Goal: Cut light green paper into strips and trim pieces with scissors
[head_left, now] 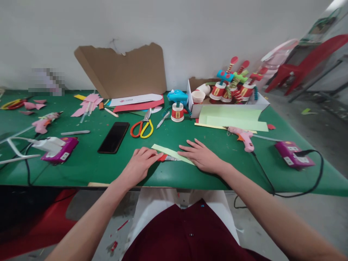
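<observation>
A light green paper strip [166, 150] lies slantwise on the table in front of me. Partly beneath it is a red-handled tool [163, 158] with a grey, blade-like part; its exact kind is partly hidden. My left hand [140, 164] grips the tool's red end, fingers bent and close together, at the strip's left part. On the strip's right end rests my right hand [202, 157], palm down with fingers spread. Beyond the hands are scissors [143, 127] with one red and one yellow handle, a white pen [163, 120] and a black phone [113, 137].
A pink glue gun [241, 136] and purple power strip [293, 155] stand right; another glue gun [45, 123] and power strip [61, 149] are left. A box [193, 108] of paper-cup figures, green paper sheets [231, 114], one cup figure [177, 113] and cardboard [130, 72] stand behind.
</observation>
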